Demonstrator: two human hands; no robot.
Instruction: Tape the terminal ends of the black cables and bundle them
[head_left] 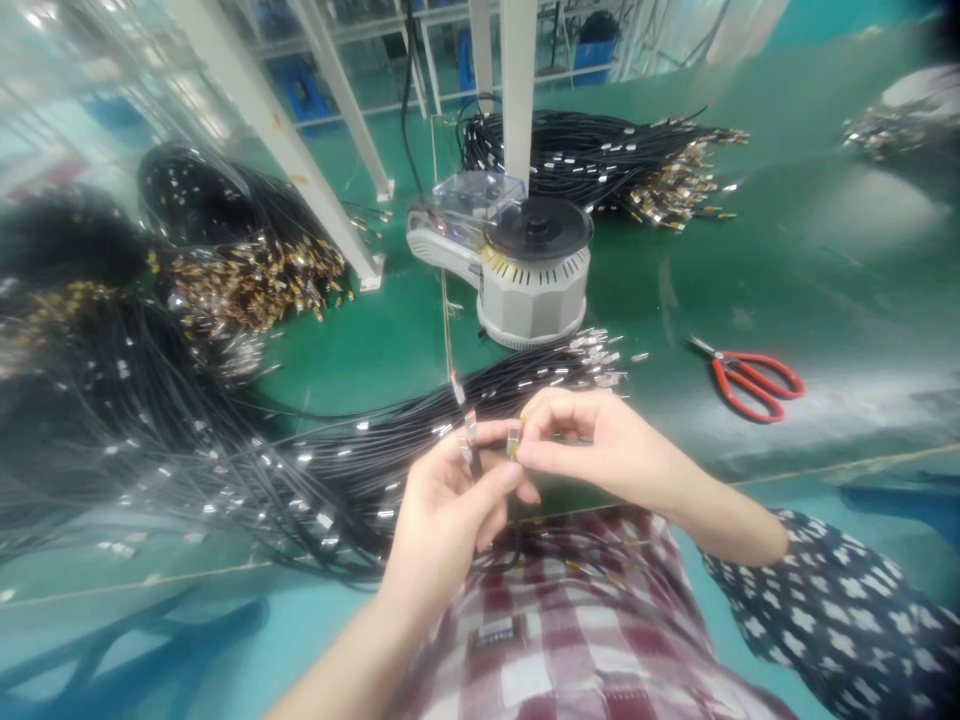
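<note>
In the head view my left hand (454, 500) is closed around a thin black cable, with a silvery connector end (471, 425) sticking up between its fingers. Fingertips of my right hand (592, 435) pinch a small metal connector with yellowish edges (513, 440), close to my left thumb and index finger. Whether both ends belong to one cable is hidden by the fingers. Just behind my hands lies a long bundle of black cables (420, 410) with silvery ends pointing right. Several cables also cross my lap on a checked apron (555, 640).
A white round tape dispenser (532, 300) with a black disc stands beyond the bundle. Red-handled pliers (750, 380) lie on the green table (810, 280) at right. Cable coils (247, 230) lie at left, another cable pile (585, 160) behind. White metal posts (517, 90) rise from the table.
</note>
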